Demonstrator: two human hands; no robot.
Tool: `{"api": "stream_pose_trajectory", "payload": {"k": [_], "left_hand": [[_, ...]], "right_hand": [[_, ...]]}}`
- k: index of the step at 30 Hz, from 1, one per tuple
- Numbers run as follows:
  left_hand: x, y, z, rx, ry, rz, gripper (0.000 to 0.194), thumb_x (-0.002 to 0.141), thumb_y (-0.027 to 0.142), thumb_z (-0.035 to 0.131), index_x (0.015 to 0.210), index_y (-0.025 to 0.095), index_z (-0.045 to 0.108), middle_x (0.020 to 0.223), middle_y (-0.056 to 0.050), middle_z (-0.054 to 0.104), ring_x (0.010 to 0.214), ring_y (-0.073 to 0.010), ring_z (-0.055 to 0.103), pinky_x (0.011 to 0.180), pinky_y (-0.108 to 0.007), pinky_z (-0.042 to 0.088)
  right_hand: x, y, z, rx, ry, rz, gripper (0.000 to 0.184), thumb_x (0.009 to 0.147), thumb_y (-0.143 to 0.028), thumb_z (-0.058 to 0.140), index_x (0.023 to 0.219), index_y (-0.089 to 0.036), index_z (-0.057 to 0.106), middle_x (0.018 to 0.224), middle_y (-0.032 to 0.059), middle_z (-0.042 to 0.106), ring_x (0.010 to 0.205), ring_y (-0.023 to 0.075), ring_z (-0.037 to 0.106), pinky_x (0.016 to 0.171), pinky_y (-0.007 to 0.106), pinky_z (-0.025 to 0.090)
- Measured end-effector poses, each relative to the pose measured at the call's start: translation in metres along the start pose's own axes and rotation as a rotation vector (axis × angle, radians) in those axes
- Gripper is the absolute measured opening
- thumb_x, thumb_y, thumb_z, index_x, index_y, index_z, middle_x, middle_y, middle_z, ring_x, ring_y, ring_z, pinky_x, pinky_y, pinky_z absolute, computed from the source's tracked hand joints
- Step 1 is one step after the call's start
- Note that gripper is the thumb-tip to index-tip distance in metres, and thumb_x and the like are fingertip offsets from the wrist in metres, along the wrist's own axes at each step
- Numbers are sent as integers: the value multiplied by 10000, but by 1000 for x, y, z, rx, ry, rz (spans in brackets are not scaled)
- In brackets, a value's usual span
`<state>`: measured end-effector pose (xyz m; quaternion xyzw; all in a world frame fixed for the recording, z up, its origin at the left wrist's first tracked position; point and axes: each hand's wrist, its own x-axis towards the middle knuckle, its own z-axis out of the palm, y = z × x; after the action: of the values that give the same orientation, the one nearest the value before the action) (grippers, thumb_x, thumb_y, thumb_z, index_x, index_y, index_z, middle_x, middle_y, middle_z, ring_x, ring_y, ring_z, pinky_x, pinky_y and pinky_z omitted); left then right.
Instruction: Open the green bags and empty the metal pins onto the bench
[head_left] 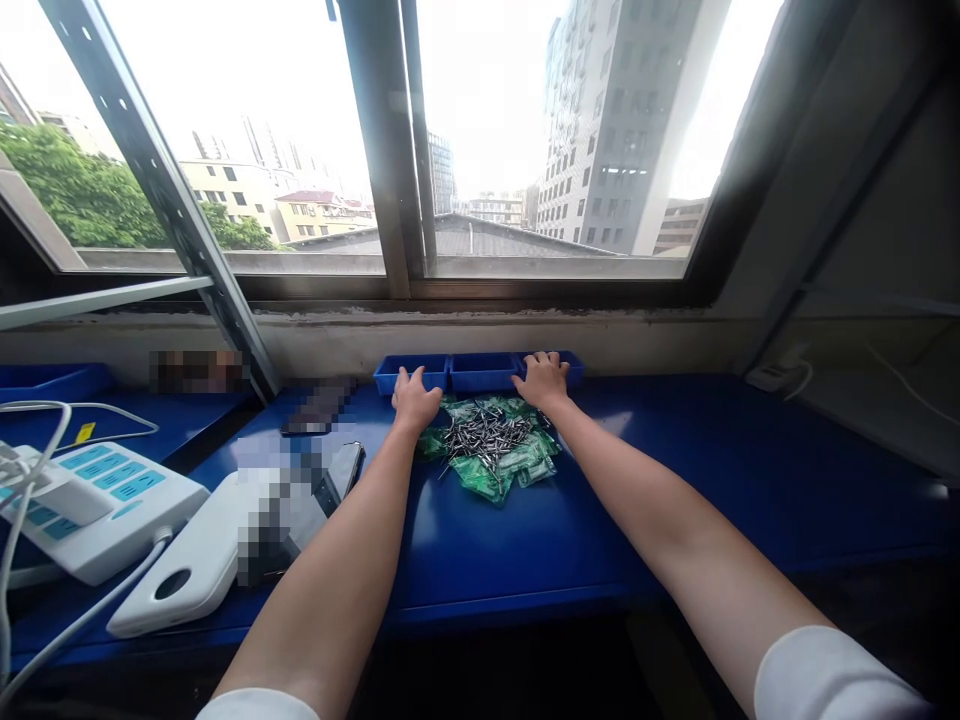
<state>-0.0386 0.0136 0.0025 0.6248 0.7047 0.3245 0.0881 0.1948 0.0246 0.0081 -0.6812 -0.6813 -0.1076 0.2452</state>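
Three blue plastic bins stand in a row at the back of the table: a left bin [386,378], a middle bin [482,380] and a right bin [574,372]. My left hand [415,402] is at the front wall of the left bin, its fingers spread. Over the front of the right bin lies my right hand [545,382], fingers apart; whether its fingertips press on the bin is hidden. Between my forearms, in front of the bins, is a heap of small metal pieces like rivets or screws [486,435] on green-tinted clear plastic bags [480,480].
The blue tabletop [510,560] runs below a window. At left are a white power strip [97,500] with cables, a white rounded device [180,555] and a dark flat item [319,408], partly blurred. A metal shelf post [232,310] rises behind them.
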Motion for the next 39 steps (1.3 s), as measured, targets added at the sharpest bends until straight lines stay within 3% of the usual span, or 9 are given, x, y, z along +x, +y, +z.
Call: {"api": "stream_pose_trajectory", "payload": {"k": [2, 5, 9, 12, 18, 22, 25, 33, 39], "left_hand": [[-4, 3, -1, 6, 30, 65, 504, 763, 282, 468, 1256, 185, 508, 1405, -103, 392, 1298, -279, 343, 1042, -392, 332], [-15, 11, 2, 27, -73, 250, 386, 753, 265, 475, 1107, 197, 614, 1171, -58, 598, 1108, -222, 527, 971, -290, 400], [-33, 26, 11, 74, -192, 464, 332, 769, 315, 487, 1029, 206, 662, 1072, -43, 646, 1024, -211, 569, 932, -259, 409], [-42, 33, 14, 115, -231, 541, 338, 794, 315, 459, 1039, 203, 664, 1089, -54, 647, 1031, -214, 570, 940, -260, 398], [-30, 14, 11, 266, -133, 356, 472, 822, 378, 422, 1225, 170, 556, 1315, -96, 516, 1239, -258, 428, 1037, -320, 309], [-23, -1, 16, 289, -255, 198, 632, 817, 517, 399, 1318, 136, 461, 1439, -131, 348, 1335, -308, 278, 1072, -399, 251], [-25, 1, 22, 236, -331, 253, 603, 828, 480, 390, 1316, 132, 458, 1423, -125, 378, 1319, -267, 322, 1070, -342, 257], [-32, 10, 20, 173, -270, 357, 551, 807, 434, 440, 1276, 148, 487, 1288, -125, 525, 1174, -259, 488, 978, -308, 358], [-34, 17, 18, 112, -115, 443, 525, 828, 411, 437, 1260, 118, 497, 1276, -147, 524, 1181, -276, 477, 991, -352, 361]], "right_hand": [[-9, -3, -6, 90, 8, 34, 388, 816, -427, 499, 1085, -166, 598, 1161, 148, 566, 1107, 309, 424, 879, 442, 362], [-22, -7, -13, 289, -55, 16, 290, 809, -378, 493, 956, -185, 652, 1020, 90, 647, 981, 237, 534, 819, 335, 420], [-38, -6, -17, 465, -196, -186, 203, 753, -310, 537, 820, -189, 685, 798, 18, 680, 751, 150, 593, 694, 226, 438], [-44, -1, -18, 452, -224, -276, 184, 727, -276, 555, 811, -188, 694, 780, 11, 676, 734, 146, 591, 691, 218, 432], [-46, 7, -11, 284, -152, -133, 369, 795, -379, 507, 1064, -167, 645, 1078, 85, 644, 1040, 236, 540, 882, 285, 402], [-46, 3, -1, 234, -290, -78, 499, 806, -460, 484, 1200, -167, 570, 1225, 102, 580, 1148, 288, 486, 942, 355, 373], [-45, -1, 4, 267, -351, -87, 505, 788, -471, 512, 1193, -176, 574, 1216, 87, 591, 1114, 266, 521, 920, 331, 392], [-47, -5, -2, 281, -320, -163, 411, 855, -407, 425, 1165, -191, 589, 1064, 80, 666, 957, 229, 601, 768, 271, 431], [-49, -6, -5, 218, -150, -88, 370, 903, -272, 305, 1055, -175, 629, 873, 108, 686, 803, 231, 628, 662, 276, 414]]}}
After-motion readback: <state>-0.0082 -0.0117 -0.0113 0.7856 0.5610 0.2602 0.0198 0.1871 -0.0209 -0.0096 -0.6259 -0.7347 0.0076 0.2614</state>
